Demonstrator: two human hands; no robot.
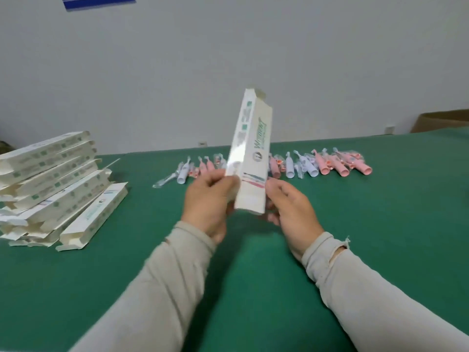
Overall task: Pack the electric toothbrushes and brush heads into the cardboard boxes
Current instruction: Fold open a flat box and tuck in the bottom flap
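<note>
Above the green table (pixel 253 288), between both hands, a white cardboard box (pixel 250 158) stands nearly upright, tilted slightly to the right, its top flap open. Left hand (pixel 206 201) grips the box's lower left edge with fingers curled round it; right hand (pixel 291 212) holds the lower right side, fingers curled behind the bottom end. Beyond the box, a row of pink and white toothbrushes (pixel 317 165) lies across the table. Far left, a stack of boxes (pixel 50 184) leans in a heap.
</note>
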